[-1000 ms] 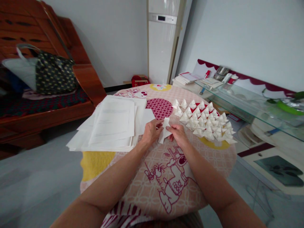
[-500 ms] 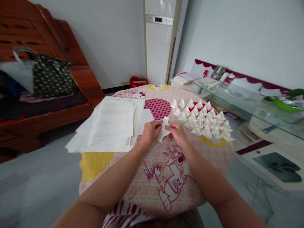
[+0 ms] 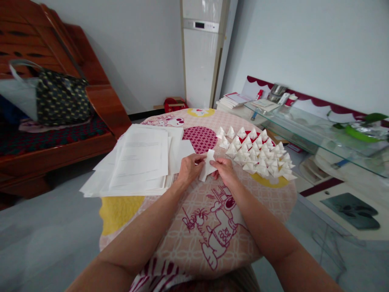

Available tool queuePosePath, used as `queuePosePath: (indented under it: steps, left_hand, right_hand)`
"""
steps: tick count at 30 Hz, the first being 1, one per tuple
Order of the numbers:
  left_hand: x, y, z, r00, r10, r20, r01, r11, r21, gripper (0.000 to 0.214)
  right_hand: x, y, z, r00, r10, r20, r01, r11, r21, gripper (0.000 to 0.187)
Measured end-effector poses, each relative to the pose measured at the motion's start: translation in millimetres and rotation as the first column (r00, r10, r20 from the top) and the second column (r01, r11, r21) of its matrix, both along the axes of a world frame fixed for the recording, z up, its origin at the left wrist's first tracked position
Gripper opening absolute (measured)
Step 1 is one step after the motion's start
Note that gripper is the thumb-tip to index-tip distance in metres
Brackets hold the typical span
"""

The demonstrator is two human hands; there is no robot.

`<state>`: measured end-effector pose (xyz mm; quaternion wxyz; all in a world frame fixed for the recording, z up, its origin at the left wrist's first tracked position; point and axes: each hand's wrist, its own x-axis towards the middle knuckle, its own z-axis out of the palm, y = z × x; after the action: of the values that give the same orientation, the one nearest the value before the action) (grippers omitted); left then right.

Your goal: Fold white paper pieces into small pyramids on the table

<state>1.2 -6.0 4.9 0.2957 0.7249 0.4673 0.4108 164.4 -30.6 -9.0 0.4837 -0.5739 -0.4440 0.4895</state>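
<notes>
While both forearms stretch over a round table (image 3: pixel 273 202) draped in a pink cartoon-print cloth, we see from the head camera the left hand (image 3: pixel 189 169) and the right hand (image 3: pixel 225 171) meeting above its middle, each pinching one small white piece of paper (image 3: pixel 206 165) between thumb and fingertips. Both hands are closed on that paper, the left at its left edge, the right at its right, and the paper stands partly folded and tilted, raised off the cloth between them.

Just left of the left hand we see a loose stack of white sheets (image 3: pixel 136 162), its near corner hanging past the table's edge. To the right of the right hand, near but apart from it, lie rows of small folded paper triangles (image 3: pixel 258 156), packed closely together on the cloth. Beyond the table we note a tall white cabinet unit (image 3: pixel 199 52), a glass shelf (image 3: pixel 304 121) at right, and a patterned bag (image 3: pixel 60 97) on a wooden bench at left.
</notes>
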Motion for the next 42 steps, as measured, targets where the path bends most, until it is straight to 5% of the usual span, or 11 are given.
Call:
queuePosePath:
  steps: [17, 25, 42]
  left_hand:
    - [-0.4, 4.6, -1.8, 0.911, 0.005, 0.413, 0.121, 0.952, -0.28, 0.03]
    - [-3.2, 3.0, 3.3, 0.724, -0.007, 0.69, 0.415, 0.803, -0.428, 0.035]
    - [-2.6, 4.3, -0.7, 0.588, 0.015, 0.809, 0.59, 0.676, -0.442, 0.039]
  right_hand:
    - [2.0, -0.6, 0.7, 0.997, 0.023, -0.067, -0.02, 0.999, 0.046, 0.032]
    - [7.6, -5.0, 9.2, 0.965, 0.167, -0.203, -0.158, 0.985, 0.064, 0.036]
    - [10.5, -3.5, 3.3, 0.917, 0.245, -0.315, -0.231, 0.969, 0.081, 0.037]
